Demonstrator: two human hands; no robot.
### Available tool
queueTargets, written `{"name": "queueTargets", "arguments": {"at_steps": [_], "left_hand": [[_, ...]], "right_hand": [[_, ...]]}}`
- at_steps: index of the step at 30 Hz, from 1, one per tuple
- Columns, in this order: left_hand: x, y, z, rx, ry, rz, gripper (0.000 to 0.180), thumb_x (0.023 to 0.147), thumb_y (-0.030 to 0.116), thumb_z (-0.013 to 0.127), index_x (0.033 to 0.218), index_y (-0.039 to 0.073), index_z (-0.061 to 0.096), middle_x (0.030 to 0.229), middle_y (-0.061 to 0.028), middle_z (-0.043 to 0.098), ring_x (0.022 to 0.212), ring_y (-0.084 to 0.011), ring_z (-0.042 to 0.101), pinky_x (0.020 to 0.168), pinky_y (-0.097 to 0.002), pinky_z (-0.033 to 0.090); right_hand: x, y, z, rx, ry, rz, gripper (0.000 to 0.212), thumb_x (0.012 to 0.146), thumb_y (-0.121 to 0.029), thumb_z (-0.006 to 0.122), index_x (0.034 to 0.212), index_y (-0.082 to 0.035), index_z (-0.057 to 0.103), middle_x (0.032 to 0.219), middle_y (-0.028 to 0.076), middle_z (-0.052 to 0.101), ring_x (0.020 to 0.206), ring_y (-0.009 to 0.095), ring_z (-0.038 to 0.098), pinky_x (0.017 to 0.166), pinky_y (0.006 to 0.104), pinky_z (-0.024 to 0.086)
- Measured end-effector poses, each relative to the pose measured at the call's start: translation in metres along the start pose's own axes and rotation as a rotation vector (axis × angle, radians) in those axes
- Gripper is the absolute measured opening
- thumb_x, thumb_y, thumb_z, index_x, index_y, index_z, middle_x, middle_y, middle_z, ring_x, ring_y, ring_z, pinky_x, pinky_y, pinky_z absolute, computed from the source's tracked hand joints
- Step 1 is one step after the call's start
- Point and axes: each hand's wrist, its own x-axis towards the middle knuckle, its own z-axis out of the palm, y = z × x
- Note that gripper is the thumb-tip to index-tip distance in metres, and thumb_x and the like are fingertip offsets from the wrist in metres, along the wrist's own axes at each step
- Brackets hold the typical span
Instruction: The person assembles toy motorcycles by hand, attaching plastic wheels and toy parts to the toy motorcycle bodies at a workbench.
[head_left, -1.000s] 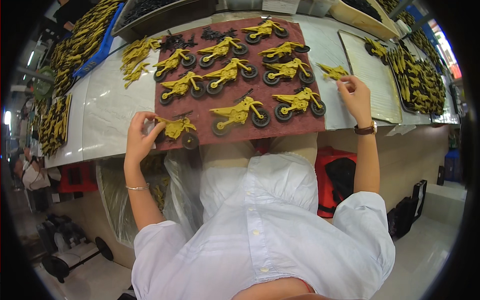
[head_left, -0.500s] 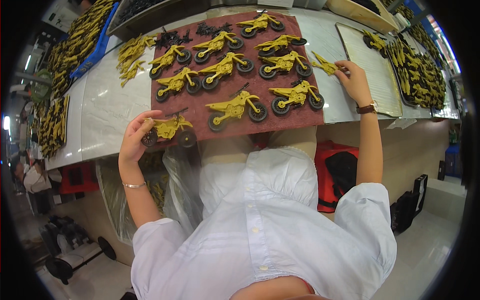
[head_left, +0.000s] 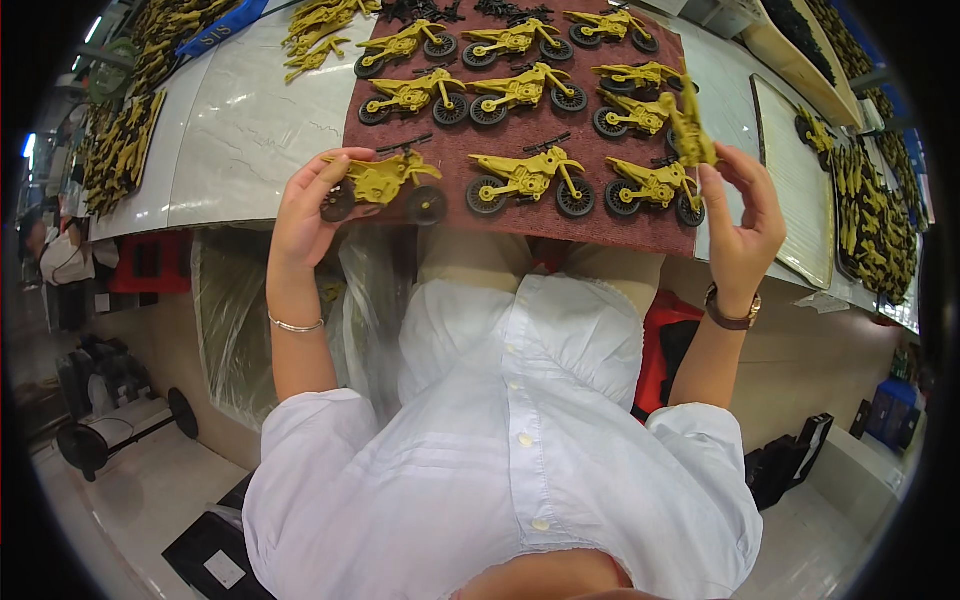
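Observation:
My left hand (head_left: 303, 212) grips a yellow toy motorcycle (head_left: 382, 180) with black wheels and handlebar by its rear end, near the front edge of a dark red cloth (head_left: 448, 157). Between the thumb and fingers of my right hand (head_left: 745, 228) is a yellow plastic motorcycle part (head_left: 688, 138), held upright and slightly blurred. It overlaps the right-hand bikes on the cloth from this angle. Several similar toy motorcycles lie in rows; the nearest are one in the middle (head_left: 527, 178) and one at the right (head_left: 648, 186).
Loose yellow parts (head_left: 320, 30) lie on the white table (head_left: 255, 125) at the back left. Black pieces (head_left: 515, 8) sit at the cloth's far edge. A shallow tray (head_left: 800, 190) and heaped yellow parts (head_left: 872, 225) stand right. Clear plastic (head_left: 235, 325) hangs below the table's left side.
My right hand has taken the yellow part off the table and brought it left, over the cloth's right edge. My left hand still holds the toy motorcycle. The whole view has shifted.

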Motion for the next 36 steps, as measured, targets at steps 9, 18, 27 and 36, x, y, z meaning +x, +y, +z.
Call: {"name": "queueTargets", "arguments": {"at_steps": [9,18,27,36], "left_hand": [[-0.012,0.015,-0.040,0.148,0.087,-0.068,0.028,0.093,0.021,0.048,0.106,-0.002,0.056,0.099,-0.0111,0.063,0.086,-0.0172,0.064,0.072,-0.0326,0.056],[-0.009,-0.009,0.062,-0.085,-0.203,-0.093,0.036,0.097,0.026,0.037,0.110,-0.004,0.052,0.104,-0.0157,0.060,0.090,-0.0219,0.064,0.072,-0.0332,0.056],[-0.001,-0.032,0.105,-0.263,-0.280,-0.128,0.043,0.098,0.025,0.025,0.114,-0.006,0.051,0.104,-0.0140,0.061,0.089,-0.0191,0.062,0.069,-0.0305,0.053],[-0.007,-0.031,0.114,-0.295,-0.227,-0.162,0.047,0.098,0.031,0.024,0.114,-0.004,0.052,0.105,-0.0134,0.061,0.088,-0.0177,0.062,0.068,-0.0291,0.052]], "right_hand": [[-0.016,-0.016,0.021,0.001,-0.196,-0.001,0.022,0.073,-0.003,0.070,0.094,0.001,0.065,0.094,0.012,0.064,0.085,0.022,0.062,0.077,0.0290,0.048],[-0.016,-0.056,0.040,0.090,-0.303,-0.169,0.026,0.068,-0.004,0.072,0.093,-0.001,0.065,0.094,0.012,0.063,0.086,0.025,0.061,0.076,0.0322,0.048],[-0.025,-0.059,0.041,-0.042,-0.402,-0.302,0.025,0.068,-0.009,0.069,0.093,-0.007,0.065,0.094,0.006,0.061,0.082,0.023,0.057,0.074,0.0348,0.043],[-0.032,-0.055,0.041,-0.033,-0.412,-0.269,0.025,0.066,-0.005,0.069,0.091,-0.006,0.064,0.093,0.007,0.060,0.082,0.023,0.057,0.073,0.0349,0.044]]}}
